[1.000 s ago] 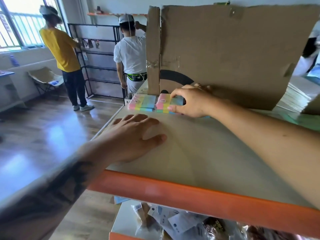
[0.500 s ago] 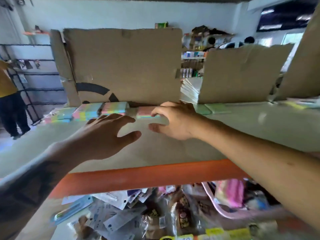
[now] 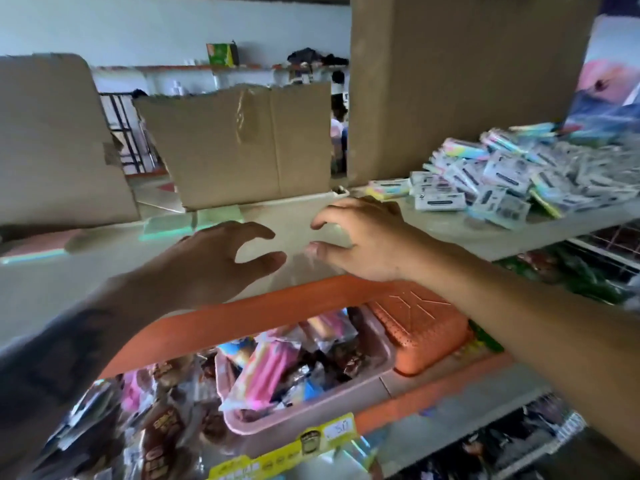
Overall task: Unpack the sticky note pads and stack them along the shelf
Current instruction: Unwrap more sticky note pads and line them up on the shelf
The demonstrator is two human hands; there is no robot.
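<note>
Head view: both the left hand [image 3: 221, 258] and right hand [image 3: 360, 237] hover loosely spread, holding nothing. Wrapped sticky note pads [image 3: 512, 174] lie heaped right of the right hand on the shelf [image 3: 86, 271]. Light, slick wrappers; best pinched by the edges.

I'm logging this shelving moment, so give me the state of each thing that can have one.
left hand: empty, fingers loosely spread above the shelf.
right hand: empty, fingers loosely curled.
green pads: unwrapped, flat by the cardboard divider.
pile of wrapped pads: still packaged, jumbled on the right.
pink basket: below, full of packets.
</note>
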